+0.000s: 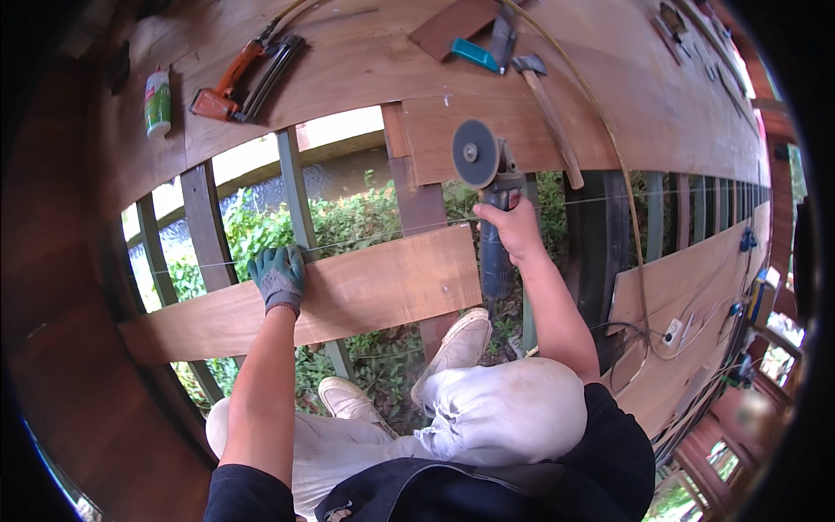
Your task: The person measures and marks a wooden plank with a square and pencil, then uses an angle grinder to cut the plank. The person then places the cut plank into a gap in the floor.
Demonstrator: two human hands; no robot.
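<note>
My left hand, in a green and grey glove, grips the far edge of a light brown wooden plank. The plank lies across the spaced joists, and its right end is cut square. Bare and closed, my right hand holds an angle grinder upright just beyond that end. Its grey disc points away from me, apart from the plank; whether it spins I cannot tell. A thin string line runs across the joists past both hands.
On the far boards lie an orange nail gun, a green-and-white bottle, a hammer and a teal-handled tool. A yellowish hose crosses at right, near cables and a socket. Gaps between joists show plants below.
</note>
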